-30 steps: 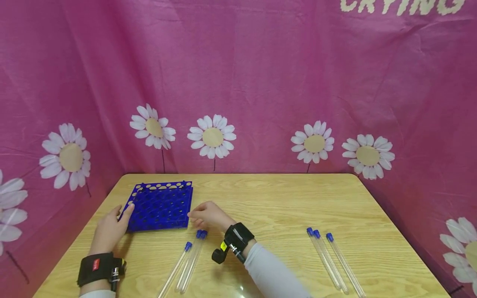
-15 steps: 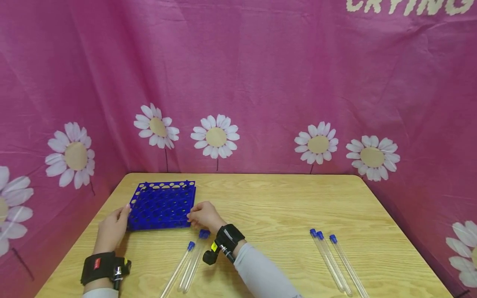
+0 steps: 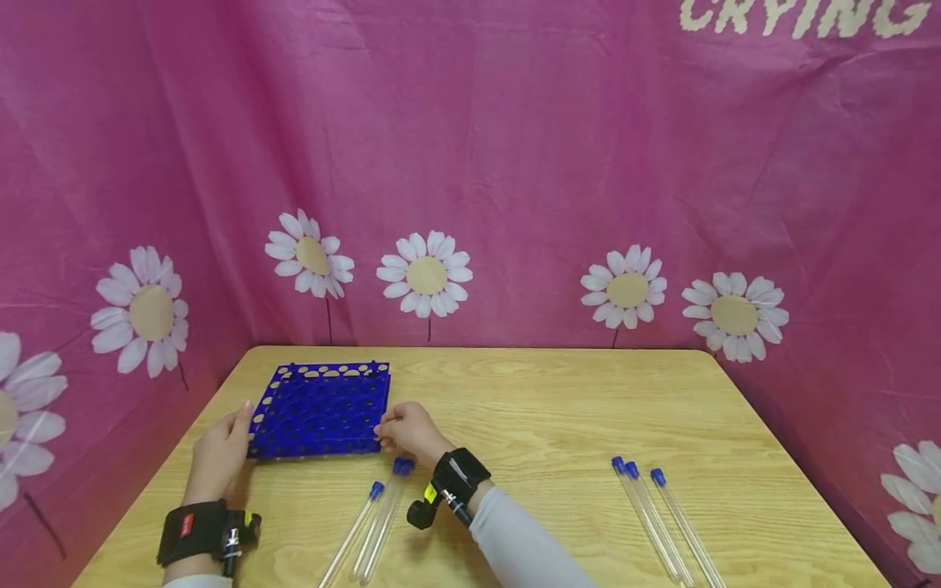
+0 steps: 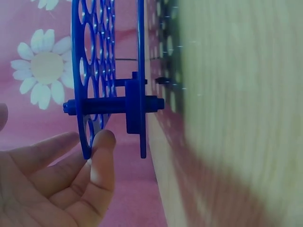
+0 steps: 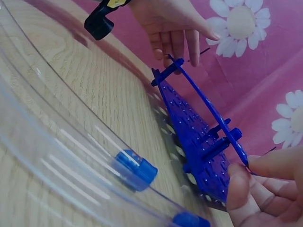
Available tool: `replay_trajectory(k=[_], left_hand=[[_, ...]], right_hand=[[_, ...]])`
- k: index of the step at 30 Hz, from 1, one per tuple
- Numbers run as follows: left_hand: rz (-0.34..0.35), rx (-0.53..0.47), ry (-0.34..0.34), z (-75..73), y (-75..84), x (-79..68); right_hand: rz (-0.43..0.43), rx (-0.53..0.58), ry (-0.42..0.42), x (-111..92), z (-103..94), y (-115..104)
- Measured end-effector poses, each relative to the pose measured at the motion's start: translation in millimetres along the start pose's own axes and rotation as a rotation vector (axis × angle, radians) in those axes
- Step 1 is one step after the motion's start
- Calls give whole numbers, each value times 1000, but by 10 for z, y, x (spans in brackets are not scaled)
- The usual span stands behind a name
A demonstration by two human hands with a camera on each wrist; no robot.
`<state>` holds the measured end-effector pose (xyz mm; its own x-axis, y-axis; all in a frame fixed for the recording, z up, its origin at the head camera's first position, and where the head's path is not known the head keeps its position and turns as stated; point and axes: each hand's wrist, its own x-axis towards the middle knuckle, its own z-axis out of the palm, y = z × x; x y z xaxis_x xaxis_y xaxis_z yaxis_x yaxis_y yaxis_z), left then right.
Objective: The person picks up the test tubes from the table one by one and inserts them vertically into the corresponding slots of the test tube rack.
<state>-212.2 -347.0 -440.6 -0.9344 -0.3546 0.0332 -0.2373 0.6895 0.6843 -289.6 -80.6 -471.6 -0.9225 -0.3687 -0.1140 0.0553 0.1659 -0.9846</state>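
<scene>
A blue two-tier test tube rack [image 3: 323, 412] stands at the left of the wooden table, its perforated plates joined by pegs. At its near right corner my right hand [image 3: 413, 431] pinches the upper plate between thumb and forefinger, as the right wrist view shows. My left hand [image 3: 219, 457] is at the opposite side. In the left wrist view its fingers [image 4: 102, 163] lie straight around the upper plate's corner, one under the edge, while the thumb stays apart. Just below my right hand lie clear test tubes [image 3: 378, 531] with blue caps [image 3: 403, 466].
Another group of clear, blue-capped test tubes [image 3: 650, 523] lies towards the right side of the table [image 3: 529, 457]. A pink curtain [image 3: 507, 163] with printed daisies hangs behind and along both sides. Each wrist carries a black strap with a small camera [image 3: 422, 514].
My right hand has closed on the rack's corner, and the rack has shifted slightly right. My left thumb has slipped off the rack's top to its edge. The tubes lie as before.
</scene>
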Motion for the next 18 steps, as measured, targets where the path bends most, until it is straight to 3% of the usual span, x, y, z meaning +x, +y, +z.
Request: replay_trajectory(k=[12,18], left_hand=[[15,-92,-18,66,271,-52],[49,-178,-78,100,456,-110]], right_hand=[[-88,-5,4,-220,-396,-66],[-125,-66,4,-439,-675,-150]])
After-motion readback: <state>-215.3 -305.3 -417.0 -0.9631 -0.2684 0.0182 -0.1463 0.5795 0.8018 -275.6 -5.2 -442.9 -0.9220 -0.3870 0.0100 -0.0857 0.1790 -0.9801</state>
